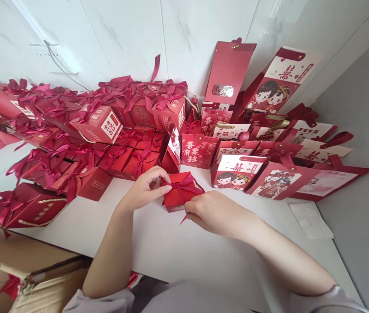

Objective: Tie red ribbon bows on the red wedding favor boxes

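Observation:
A small red gift box (pixel 174 199) stands on the white table in front of me, with a dark red ribbon (pixel 186 186) knotted into a bow on its top. My left hand (pixel 150 186) is at the box's left side, thumb and fingers pinched at the left loop of the bow. From the right, my right hand (pixel 211 213) has its fingers closed on the ribbon at the box's front right corner. A pointed ribbon end sticks out below those fingers. The fingers partly cover the ribbon on both sides.
Many ribbon-tied red boxes (pixel 96 124) are piled to the left and behind. Red and white gift bags (pixel 238 171) stand at the back right against the wall. White paper (pixel 311 221) lies near the right edge. An open cardboard box (pixel 24 252) sits at lower left.

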The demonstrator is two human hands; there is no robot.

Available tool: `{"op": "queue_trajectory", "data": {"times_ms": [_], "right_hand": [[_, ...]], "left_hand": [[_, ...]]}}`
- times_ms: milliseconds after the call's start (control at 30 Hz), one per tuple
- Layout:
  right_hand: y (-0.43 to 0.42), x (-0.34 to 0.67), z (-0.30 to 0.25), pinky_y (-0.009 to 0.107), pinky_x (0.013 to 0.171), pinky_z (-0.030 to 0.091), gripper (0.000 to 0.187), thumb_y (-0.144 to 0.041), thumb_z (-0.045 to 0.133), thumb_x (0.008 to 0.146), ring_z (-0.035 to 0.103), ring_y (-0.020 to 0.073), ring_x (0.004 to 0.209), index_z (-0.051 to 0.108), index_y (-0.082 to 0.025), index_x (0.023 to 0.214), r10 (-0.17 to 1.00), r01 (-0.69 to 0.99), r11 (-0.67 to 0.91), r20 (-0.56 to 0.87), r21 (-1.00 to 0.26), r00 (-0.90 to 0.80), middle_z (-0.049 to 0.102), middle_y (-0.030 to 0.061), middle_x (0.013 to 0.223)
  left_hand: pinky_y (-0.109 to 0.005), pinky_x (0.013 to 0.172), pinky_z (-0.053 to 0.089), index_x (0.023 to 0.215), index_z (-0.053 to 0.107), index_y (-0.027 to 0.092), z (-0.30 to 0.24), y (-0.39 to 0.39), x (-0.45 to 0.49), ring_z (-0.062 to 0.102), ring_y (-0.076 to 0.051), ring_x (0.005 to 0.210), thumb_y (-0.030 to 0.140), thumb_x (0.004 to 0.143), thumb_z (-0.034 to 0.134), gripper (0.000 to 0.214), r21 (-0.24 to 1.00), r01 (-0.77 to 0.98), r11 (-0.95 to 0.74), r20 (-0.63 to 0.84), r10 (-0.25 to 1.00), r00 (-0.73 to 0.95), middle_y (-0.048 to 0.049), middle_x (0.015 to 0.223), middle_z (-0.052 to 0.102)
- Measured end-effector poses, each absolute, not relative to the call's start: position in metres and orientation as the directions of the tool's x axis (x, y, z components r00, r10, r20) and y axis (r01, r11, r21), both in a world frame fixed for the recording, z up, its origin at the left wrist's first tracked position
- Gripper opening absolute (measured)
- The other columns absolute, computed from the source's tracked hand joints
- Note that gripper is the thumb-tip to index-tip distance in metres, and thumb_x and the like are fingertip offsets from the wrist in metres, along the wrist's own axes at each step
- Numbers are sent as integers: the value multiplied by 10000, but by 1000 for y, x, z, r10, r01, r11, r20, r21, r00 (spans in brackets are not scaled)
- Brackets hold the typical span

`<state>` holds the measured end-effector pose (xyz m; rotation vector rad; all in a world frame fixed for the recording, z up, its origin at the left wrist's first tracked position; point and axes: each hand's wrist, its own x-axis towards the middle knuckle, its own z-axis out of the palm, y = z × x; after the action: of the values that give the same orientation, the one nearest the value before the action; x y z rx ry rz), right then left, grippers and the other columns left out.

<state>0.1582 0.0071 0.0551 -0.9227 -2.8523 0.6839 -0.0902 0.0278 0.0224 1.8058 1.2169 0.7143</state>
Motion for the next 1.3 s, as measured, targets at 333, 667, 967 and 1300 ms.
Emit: {"op": "queue_trajectory", "data": {"times_ms": [333,667,967,1300], "right_hand": [[10,160,54,283,561,284,238,-172,511,974,579,159,615,628,-186,768,537,493,736,-43,-464,-843,696,34,728],[14,171,58,287,595,335,208,-172,578,937,617,176,660,701,-184,769,509,516,664,-178,-541,-842,730,60,766],[56,201,56,312,835,470,192,-338,582,966,615,198,1000,634,-270,1138,712,379,449,68,-809,-699,650,44,1210],[72,197,37,326,1042,400,274,-488,640,921,568,250,1267,699,-227,864,514,332,331,-126,-883,-848,559,39,1426]], "left_hand": [[-272,648,410,676,552,170,19,26,-68,535,-133,792,382,975,536,367,818,527,-230,96,958,269,-34,972,530],[-305,644,404,669,438,184,9,26,-55,490,-127,699,466,809,746,440,674,704,-222,154,975,160,-7,920,512],[-286,644,432,684,500,183,10,24,-51,501,-114,724,404,800,767,366,762,593,-259,136,960,244,-17,1032,522],[-324,858,519,632,463,176,15,25,-52,656,-207,1017,401,765,802,428,855,460,-240,5,890,455,-60,1214,620]]}}
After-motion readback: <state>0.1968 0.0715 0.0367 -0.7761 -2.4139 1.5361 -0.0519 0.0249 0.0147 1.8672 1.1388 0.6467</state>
